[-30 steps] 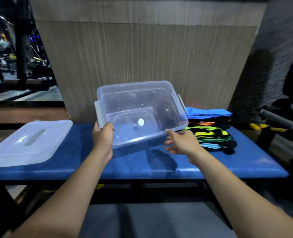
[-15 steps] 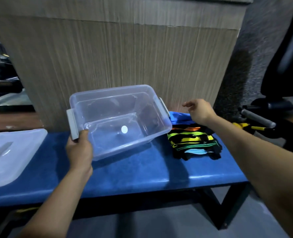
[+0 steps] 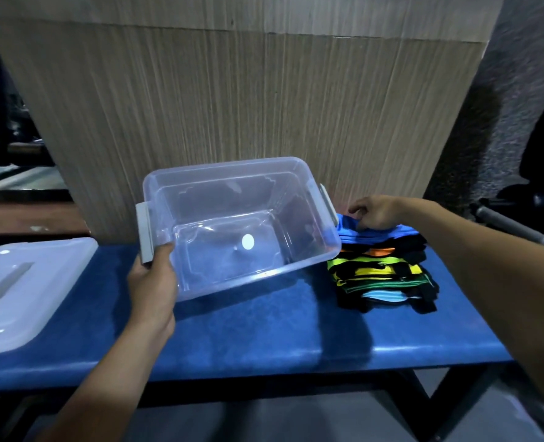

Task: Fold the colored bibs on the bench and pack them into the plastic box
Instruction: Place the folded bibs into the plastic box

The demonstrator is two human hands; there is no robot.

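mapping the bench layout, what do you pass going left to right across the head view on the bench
lid → left hand → plastic box → right hand on the blue bib topping the stack of bibs

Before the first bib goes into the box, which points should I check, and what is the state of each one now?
1. Plastic box empty inside: ok.
2. Lid off and lying apart from the box, on the bench: ok.
3. Box flat on the bench: not ok; the left hand holds its left end and it looks tilted.
4. Right hand on the blue bib atop the pile: ok.
5. Fingers gripping only one bib: cannot tell.
6. Bibs folded: cannot tell.
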